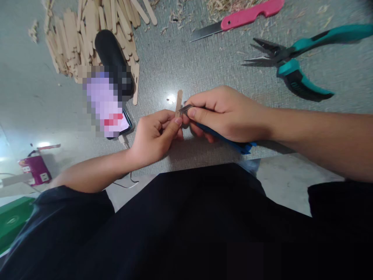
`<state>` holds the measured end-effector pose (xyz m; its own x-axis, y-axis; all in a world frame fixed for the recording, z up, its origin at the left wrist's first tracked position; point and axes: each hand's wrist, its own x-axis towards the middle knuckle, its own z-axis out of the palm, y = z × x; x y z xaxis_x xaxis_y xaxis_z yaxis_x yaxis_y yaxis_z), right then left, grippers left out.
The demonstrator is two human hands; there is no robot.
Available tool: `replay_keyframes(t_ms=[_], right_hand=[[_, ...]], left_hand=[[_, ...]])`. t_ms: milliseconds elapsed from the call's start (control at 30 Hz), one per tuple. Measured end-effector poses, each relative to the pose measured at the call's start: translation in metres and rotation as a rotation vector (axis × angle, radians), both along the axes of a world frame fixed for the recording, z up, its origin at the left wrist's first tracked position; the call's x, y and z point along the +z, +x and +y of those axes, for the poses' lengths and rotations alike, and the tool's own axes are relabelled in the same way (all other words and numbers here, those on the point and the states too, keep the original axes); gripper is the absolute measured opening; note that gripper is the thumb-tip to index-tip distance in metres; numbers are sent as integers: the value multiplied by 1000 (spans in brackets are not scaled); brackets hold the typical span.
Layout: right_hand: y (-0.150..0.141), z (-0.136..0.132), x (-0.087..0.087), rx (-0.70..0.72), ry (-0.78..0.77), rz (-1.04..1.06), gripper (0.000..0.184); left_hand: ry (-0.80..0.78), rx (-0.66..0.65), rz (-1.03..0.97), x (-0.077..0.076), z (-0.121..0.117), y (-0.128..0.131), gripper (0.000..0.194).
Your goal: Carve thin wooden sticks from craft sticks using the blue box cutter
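Observation:
In the middle of the head view, my left hand (157,134) is closed on a wooden craft stick (178,99), pinching it between thumb and fingers. The stick's rounded end points up and away from me. My right hand (227,114) is wrapped round a blue-handled knife (215,134), whose short metal blade lies against the stick close to my left thumb. Part of the blue handle is hidden under the right palm, and its end sticks out below. The stick's lower end is covered by my left fingers.
A heap of craft sticks (87,23) lies at the upper left, beside a black case (109,50) and a phone (105,103) with a cable. A pink-handled knife (250,15), teal pliers (291,54) and wood shavings (218,6) lie at the upper right.

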<state>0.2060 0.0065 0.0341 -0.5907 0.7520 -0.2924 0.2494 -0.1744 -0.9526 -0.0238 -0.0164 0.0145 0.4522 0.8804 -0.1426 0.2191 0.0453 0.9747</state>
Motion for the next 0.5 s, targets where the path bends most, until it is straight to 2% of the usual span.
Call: replay_keyframes(t_ms=[233,500], right_hand=[[0,-1,1,53,72,-119,40],[2,-1,-1,33,40,-32,34]], left_hand=[[26,-5,-5,-2,-1,-1,47],[-41,3,-18,1,0,0,51]])
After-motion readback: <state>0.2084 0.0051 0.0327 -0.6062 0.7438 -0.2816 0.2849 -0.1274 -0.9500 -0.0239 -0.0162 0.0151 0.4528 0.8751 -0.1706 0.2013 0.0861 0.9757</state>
